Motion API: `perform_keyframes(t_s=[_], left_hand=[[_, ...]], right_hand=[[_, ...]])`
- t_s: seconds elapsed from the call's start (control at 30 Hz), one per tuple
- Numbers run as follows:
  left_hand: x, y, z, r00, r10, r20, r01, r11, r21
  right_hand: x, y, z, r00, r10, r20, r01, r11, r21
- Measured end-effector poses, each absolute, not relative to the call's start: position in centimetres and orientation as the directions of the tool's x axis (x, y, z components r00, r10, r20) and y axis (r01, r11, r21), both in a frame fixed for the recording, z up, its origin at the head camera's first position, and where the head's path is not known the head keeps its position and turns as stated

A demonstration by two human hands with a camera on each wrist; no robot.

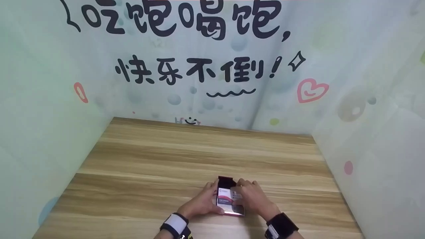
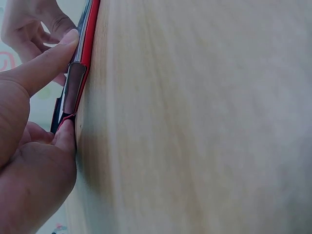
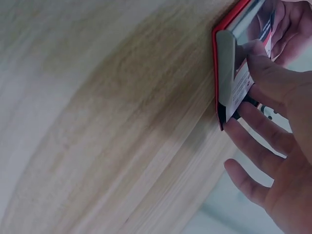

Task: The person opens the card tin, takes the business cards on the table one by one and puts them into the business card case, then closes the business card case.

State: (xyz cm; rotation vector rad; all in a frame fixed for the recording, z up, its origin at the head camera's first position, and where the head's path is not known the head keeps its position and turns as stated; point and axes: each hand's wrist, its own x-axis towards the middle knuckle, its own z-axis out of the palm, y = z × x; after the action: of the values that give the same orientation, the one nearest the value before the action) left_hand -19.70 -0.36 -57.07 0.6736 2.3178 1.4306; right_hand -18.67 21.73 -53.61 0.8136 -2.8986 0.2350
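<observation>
A slim card case (image 1: 226, 182) with a red outside and shiny metal sides lies near the front of the table, its dark flap raised at the far end. White business cards (image 1: 224, 193) with a red and dark band sit in it. My left hand (image 1: 203, 203) grips the case along its left side; in the left wrist view its thumb lies on the metal edge (image 2: 75, 87). From the right, my right hand (image 1: 254, 197) pinches a business card (image 3: 240, 87) at the case's edge, thumb on its face. The right fingers partly hide the card.
The wood-grain table (image 1: 149, 159) spreads around the hands. A printed curtain (image 1: 212, 106) with dark lettering stands at the back, and pale side walls (image 1: 40, 116) close off left and right. Each wrist wears a strap (image 1: 281, 225).
</observation>
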Motion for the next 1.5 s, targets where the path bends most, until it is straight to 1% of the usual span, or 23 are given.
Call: perform_keyframes(t_s=[0.17,0.37,0.57,0.8,0.93,1.1,1.27,1.33,1.5], left_hand=[[-19.6,-0.4,-57.1,-0.831,0.555,-0.032,0.219,0.379,0.899],[-19.5,-0.5,-57.0,-0.826,0.563,-0.015,0.248,0.387,0.888],[-19.3,-0.5,-56.9,-0.827,0.561,-0.025,0.231,0.381,0.895],[-19.4,-0.4,-57.0,-0.829,0.559,-0.023,0.222,0.367,0.903],[-19.4,-0.5,-57.0,-0.831,0.556,-0.027,0.214,0.365,0.906],[-19.5,-0.5,-57.0,-0.831,0.555,-0.032,0.215,0.373,0.902],[-19.6,-0.4,-57.0,-0.827,0.561,-0.029,0.211,0.359,0.909],[-19.6,-0.3,-57.1,-0.824,0.566,-0.021,0.214,0.345,0.914],[-19.8,-0.3,-57.2,-0.829,0.559,-0.021,0.224,0.367,0.903]], right_hand=[[-18.4,21.6,-53.6,-0.849,-0.503,0.163,-0.523,0.844,-0.119],[-18.2,21.7,-53.9,-0.854,-0.494,0.161,-0.517,0.838,-0.174],[-18.3,22.0,-54.5,-0.853,-0.477,0.210,-0.517,0.825,-0.226],[-18.0,22.0,-54.8,-0.846,-0.479,0.235,-0.524,0.828,-0.199],[-17.9,21.7,-54.6,-0.849,-0.470,0.242,-0.519,0.828,-0.212],[-18.1,21.3,-54.5,-0.883,-0.420,0.212,-0.467,0.836,-0.289],[-18.4,21.2,-54.6,-0.921,-0.369,0.127,-0.387,0.817,-0.427],[-18.6,21.3,-54.6,-0.926,-0.362,0.106,-0.367,0.799,-0.477],[-18.9,21.4,-54.6,-0.923,-0.371,0.103,-0.366,0.762,-0.534]])
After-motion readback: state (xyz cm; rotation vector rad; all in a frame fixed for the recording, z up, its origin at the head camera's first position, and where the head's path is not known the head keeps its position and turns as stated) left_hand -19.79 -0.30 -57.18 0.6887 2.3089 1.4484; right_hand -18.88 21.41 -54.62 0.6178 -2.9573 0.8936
